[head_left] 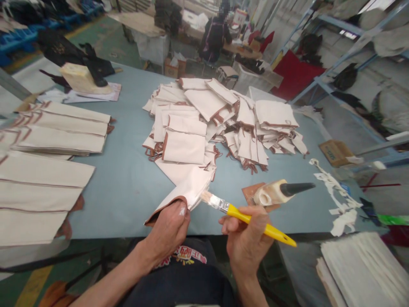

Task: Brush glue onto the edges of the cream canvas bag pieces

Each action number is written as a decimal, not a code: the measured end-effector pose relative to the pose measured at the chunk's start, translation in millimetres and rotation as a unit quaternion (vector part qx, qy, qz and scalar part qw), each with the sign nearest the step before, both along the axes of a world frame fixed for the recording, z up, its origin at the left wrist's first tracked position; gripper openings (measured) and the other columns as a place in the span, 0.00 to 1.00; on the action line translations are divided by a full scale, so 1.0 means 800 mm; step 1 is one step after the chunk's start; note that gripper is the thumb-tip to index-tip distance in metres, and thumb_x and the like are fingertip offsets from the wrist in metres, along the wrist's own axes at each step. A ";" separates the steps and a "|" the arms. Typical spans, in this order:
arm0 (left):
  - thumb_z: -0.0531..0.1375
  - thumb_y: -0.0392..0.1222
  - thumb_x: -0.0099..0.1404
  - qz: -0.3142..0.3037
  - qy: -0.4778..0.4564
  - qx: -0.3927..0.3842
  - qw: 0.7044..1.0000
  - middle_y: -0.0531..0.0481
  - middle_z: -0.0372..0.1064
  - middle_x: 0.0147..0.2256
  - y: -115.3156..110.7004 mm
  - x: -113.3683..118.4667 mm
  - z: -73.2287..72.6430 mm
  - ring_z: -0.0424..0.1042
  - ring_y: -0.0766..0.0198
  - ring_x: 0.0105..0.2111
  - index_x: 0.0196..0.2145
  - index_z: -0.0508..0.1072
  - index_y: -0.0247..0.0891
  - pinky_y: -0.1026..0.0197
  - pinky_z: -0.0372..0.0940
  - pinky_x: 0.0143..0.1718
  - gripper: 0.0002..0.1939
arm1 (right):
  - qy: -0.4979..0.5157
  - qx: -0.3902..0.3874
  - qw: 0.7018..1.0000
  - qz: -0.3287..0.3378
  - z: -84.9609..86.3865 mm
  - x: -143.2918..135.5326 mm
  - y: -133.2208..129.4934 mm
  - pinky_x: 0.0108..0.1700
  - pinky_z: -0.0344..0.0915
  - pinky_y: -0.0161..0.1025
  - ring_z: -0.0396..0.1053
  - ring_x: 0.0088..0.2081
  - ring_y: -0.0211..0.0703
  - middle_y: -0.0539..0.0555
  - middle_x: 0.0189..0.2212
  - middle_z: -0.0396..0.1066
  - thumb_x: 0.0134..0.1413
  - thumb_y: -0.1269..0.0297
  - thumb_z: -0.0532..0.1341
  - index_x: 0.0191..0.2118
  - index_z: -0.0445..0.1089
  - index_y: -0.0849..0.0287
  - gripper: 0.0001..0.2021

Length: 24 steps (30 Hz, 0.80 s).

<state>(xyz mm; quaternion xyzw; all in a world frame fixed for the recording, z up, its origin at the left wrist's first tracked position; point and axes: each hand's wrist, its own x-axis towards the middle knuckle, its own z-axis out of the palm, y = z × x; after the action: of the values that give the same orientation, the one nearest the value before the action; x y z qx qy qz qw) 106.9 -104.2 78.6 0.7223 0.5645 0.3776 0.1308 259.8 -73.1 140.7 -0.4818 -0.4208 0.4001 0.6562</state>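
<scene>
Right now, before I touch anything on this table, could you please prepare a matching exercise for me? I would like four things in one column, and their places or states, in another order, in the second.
Column one
1. Brush
2. Left hand
3. Black-spouted container
4. White scraps

Column two
A. Holding a cream fabric piece
B. At the right end of the table
C. Held in the right hand
D. On a small brown sheet

Pairs: 1-C, 2-A, 3-D, 4-B

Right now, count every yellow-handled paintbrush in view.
1: the yellow-handled paintbrush, gripped in the right hand, its bristles at the edge of the brown-trimmed cream fabric piece in the left hand. Others could be hidden.
</scene>
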 end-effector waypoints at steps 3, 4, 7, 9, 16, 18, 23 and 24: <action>0.48 0.30 0.74 0.011 0.005 0.002 1.000 0.49 0.68 0.29 -0.001 0.001 0.000 0.71 0.56 0.28 0.34 0.62 0.43 0.57 0.64 0.29 0.12 | -0.062 0.015 0.996 0.061 -0.014 0.006 0.001 0.24 0.71 0.35 0.69 0.15 0.38 0.42 0.14 0.68 0.70 0.45 0.61 0.33 0.68 0.56 0.20; 0.48 0.30 0.74 0.012 0.007 0.001 1.000 0.49 0.68 0.28 -0.002 0.001 0.000 0.71 0.57 0.28 0.34 0.62 0.43 0.57 0.65 0.29 0.12 | -0.075 0.010 0.993 0.087 -0.018 0.008 -0.003 0.24 0.70 0.35 0.69 0.16 0.38 0.43 0.14 0.69 0.70 0.46 0.61 0.33 0.69 0.56 0.19; 0.49 0.29 0.73 0.010 0.014 -0.002 1.000 0.48 0.69 0.28 -0.003 0.000 0.001 0.72 0.56 0.28 0.33 0.62 0.43 0.57 0.66 0.31 0.12 | -0.068 -0.010 0.988 0.137 -0.023 0.013 -0.013 0.24 0.70 0.34 0.69 0.16 0.37 0.43 0.14 0.68 0.72 0.49 0.61 0.33 0.69 0.56 0.18; 0.49 0.29 0.72 0.008 0.021 0.001 1.000 0.48 0.69 0.29 -0.003 0.001 0.002 0.72 0.56 0.28 0.34 0.62 0.42 0.57 0.66 0.31 0.11 | -0.049 -0.003 0.990 0.136 -0.018 0.018 -0.011 0.23 0.70 0.34 0.67 0.14 0.37 0.42 0.14 0.68 0.71 0.48 0.61 0.33 0.69 0.56 0.19; 0.49 0.29 0.72 0.015 0.021 0.008 1.000 0.49 0.69 0.29 -0.002 0.006 0.005 0.71 0.57 0.28 0.34 0.61 0.43 0.57 0.63 0.30 0.11 | -0.104 0.004 0.988 0.116 -0.022 0.026 0.006 0.25 0.70 0.33 0.67 0.15 0.36 0.42 0.13 0.68 0.70 0.47 0.62 0.32 0.69 0.56 0.19; 0.49 0.29 0.71 0.018 0.014 -0.001 1.000 0.49 0.68 0.29 0.000 0.006 0.004 0.71 0.57 0.28 0.34 0.62 0.43 0.58 0.64 0.30 0.11 | -0.099 -0.022 0.985 0.141 -0.026 0.024 -0.004 0.26 0.71 0.34 0.67 0.16 0.36 0.43 0.13 0.68 0.71 0.47 0.61 0.32 0.69 0.56 0.19; 0.49 0.30 0.71 0.014 -0.003 -0.019 1.000 0.48 0.69 0.30 0.002 0.007 0.001 0.71 0.58 0.28 0.33 0.63 0.42 0.57 0.65 0.32 0.11 | -0.012 -0.065 0.987 0.144 -0.022 0.020 -0.007 0.21 0.70 0.34 0.64 0.11 0.36 0.41 0.11 0.64 0.67 0.42 0.63 0.31 0.69 0.56 0.22; 0.50 0.31 0.70 0.013 -0.023 -0.035 0.999 0.47 0.70 0.30 0.002 0.008 0.001 0.71 0.57 0.30 0.33 0.64 0.42 0.57 0.66 0.33 0.10 | 0.002 -0.079 0.985 0.153 -0.020 0.021 -0.001 0.19 0.69 0.34 0.62 0.10 0.36 0.40 0.10 0.63 0.66 0.42 0.63 0.31 0.68 0.56 0.22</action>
<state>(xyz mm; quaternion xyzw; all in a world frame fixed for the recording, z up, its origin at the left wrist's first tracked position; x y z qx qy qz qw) 113.0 -102.2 79.0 0.7012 0.5835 0.3753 0.1642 276.8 -74.1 124.5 -0.4613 -0.4550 0.5289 0.5481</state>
